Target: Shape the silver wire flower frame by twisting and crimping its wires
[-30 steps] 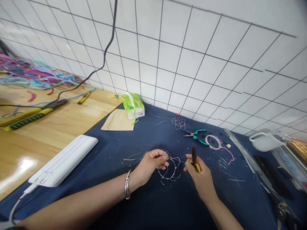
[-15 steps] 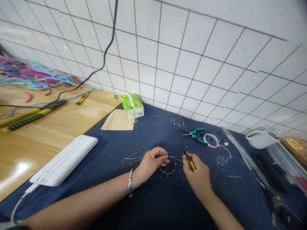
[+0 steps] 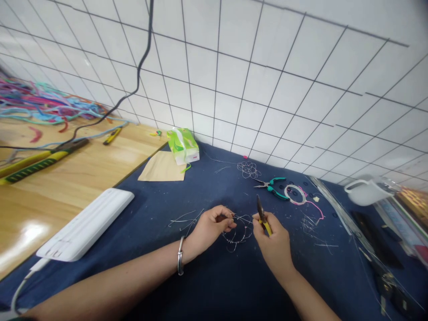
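Observation:
My left hand [image 3: 212, 227], a silver bangle at its wrist, pinches a thin wire ring [image 3: 238, 242] with small loops along it. Loose wire ends [image 3: 187, 220] stick out on the far side of that hand. My right hand [image 3: 276, 243] is closed around yellow-handled pliers [image 3: 260, 206], whose dark jaws point up and away from me. Wire strands stretch from the ring towards the right fingertips; whether those fingers touch them I cannot tell. Beyond the hands lie a looped wire flower shape [image 3: 248, 169] and teal-handled pliers [image 3: 277, 192].
A white power strip [image 3: 88, 223] lies at left, with a tissue pack [image 3: 183, 145] on brown paper [image 3: 160, 167] behind. To the right are a ring-shaped spool [image 3: 294, 195], wire scraps [image 3: 310, 224], a long wire bundle [image 3: 329, 200] and a white mug [image 3: 366, 192]. A tiled wall [image 3: 234, 89] stands behind.
The pliers have turned slightly more upright, and my right hand has shifted a little to the left. My left hand keeps its pinch on the wire ring. The view has tilted slightly.

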The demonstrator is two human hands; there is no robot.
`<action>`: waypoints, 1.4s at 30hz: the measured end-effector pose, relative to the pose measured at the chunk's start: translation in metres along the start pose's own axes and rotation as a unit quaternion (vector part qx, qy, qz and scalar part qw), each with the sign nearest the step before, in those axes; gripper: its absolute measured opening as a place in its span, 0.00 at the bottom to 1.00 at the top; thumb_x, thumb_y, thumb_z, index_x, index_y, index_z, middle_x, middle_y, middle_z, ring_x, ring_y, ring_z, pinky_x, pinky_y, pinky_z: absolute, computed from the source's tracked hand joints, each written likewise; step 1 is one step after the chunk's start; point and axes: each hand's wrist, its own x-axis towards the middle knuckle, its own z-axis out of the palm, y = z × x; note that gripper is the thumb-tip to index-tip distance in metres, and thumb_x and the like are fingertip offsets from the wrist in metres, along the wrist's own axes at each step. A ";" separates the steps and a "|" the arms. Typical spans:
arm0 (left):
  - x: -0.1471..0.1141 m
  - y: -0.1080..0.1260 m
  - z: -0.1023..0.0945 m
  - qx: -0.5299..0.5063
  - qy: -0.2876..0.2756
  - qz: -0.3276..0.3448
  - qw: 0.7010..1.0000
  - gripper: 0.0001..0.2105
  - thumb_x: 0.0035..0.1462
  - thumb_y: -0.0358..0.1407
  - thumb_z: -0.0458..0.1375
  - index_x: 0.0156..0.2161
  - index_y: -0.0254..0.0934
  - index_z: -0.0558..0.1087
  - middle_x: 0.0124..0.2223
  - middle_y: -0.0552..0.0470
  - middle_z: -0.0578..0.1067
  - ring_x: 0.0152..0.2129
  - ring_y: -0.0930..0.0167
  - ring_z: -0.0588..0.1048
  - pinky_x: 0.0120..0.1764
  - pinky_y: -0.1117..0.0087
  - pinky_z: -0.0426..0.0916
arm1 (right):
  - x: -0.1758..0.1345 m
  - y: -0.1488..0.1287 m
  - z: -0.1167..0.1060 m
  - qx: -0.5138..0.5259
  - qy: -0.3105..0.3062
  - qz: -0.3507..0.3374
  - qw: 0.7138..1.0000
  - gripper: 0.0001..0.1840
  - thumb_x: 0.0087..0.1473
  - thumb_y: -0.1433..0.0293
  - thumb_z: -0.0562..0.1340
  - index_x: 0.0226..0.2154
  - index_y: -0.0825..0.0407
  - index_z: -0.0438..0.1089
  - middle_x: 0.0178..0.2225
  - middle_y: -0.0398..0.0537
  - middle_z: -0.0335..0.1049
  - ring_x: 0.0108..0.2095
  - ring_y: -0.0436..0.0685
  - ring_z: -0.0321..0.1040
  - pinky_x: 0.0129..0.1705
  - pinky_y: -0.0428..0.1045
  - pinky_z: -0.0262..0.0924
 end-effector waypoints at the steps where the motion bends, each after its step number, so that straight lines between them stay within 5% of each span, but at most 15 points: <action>1: 0.000 0.000 0.000 0.001 0.001 0.000 1.000 0.05 0.49 0.33 0.57 0.30 0.33 0.67 0.38 0.49 0.72 0.28 0.72 0.75 0.30 0.73 0.69 | 0.000 0.000 0.000 -0.001 -0.003 0.003 1.000 0.09 0.48 0.65 0.56 0.33 0.50 0.67 0.29 0.42 0.70 0.27 0.51 0.66 0.32 0.44 0.59; 23: -0.002 -0.006 -0.001 0.069 -0.048 0.044 0.995 0.05 0.53 0.35 0.54 0.32 0.34 0.66 0.26 0.54 0.70 0.24 0.74 0.73 0.27 0.74 0.67 | -0.012 -0.025 -0.010 0.080 -0.111 0.052 0.989 0.08 0.48 0.66 0.57 0.33 0.51 0.66 0.25 0.42 0.67 0.25 0.50 0.64 0.29 0.45 0.59; 32: -0.004 0.000 -0.001 -0.017 -0.103 0.013 0.994 0.06 0.51 0.35 0.56 0.31 0.33 0.65 0.24 0.56 0.69 0.20 0.77 0.70 0.26 0.74 0.66 | -0.015 -0.026 -0.020 0.136 -0.192 -0.027 0.972 0.12 0.53 0.63 0.54 0.40 0.49 0.62 0.28 0.41 0.64 0.28 0.48 0.62 0.31 0.43 0.58; 38: -0.002 0.002 -0.005 -0.083 -0.100 -0.030 0.991 0.08 0.49 0.34 0.59 0.32 0.33 0.65 0.24 0.55 0.70 0.20 0.76 0.70 0.26 0.74 0.66 | -0.007 -0.012 -0.040 0.085 -0.146 -0.075 0.983 0.16 0.56 0.62 0.50 0.46 0.47 0.58 0.36 0.44 0.63 0.32 0.50 0.63 0.34 0.45 0.59; 42: 0.001 0.003 -0.007 -0.111 -0.104 -0.036 0.988 0.07 0.49 0.33 0.59 0.32 0.33 0.66 0.26 0.53 0.71 0.21 0.76 0.71 0.26 0.74 0.66 | 0.009 0.026 -0.043 -0.101 -0.044 -0.149 0.983 0.15 0.54 0.62 0.52 0.43 0.50 0.61 0.37 0.48 0.63 0.37 0.54 0.62 0.39 0.49 0.58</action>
